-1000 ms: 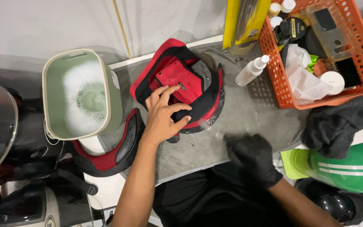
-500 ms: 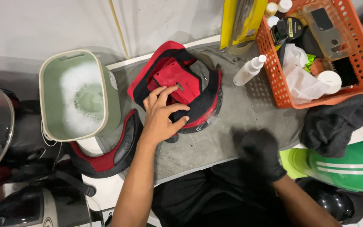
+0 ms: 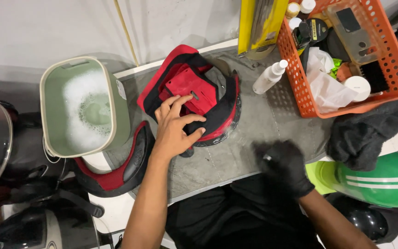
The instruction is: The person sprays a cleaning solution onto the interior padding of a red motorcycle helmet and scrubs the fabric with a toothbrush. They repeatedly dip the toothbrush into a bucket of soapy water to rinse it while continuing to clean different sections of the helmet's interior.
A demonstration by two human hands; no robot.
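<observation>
Head view looks straight down on a grey worktop with a red-and-black helmet liner lying near its middle. Left hand, bare, rests flat on the liner's near edge, fingers spread apart and pressing the red padding, thumb hooked over the black rim; it grasps nothing closed. Right hand, in a black glove, lies on the worktop to the right of the liner and nearer the person, well apart from it; it is blurred, so I cannot tell whether its fingers close on anything.

Left of the liner stands a pale green tub of foamy water. Just below that tub, and left of the liner, a curved red-and-black pad lies at the worktop's edge. Right of the liner, a small white spray bottle lies tilted on the worktop, just beside an orange plastic basket filled with bottles, a brush and crumpled white plastic. Below the basket, a dark cloth is heaped, and below that, well right of the liner, sits a green helmet with white stripes.
</observation>
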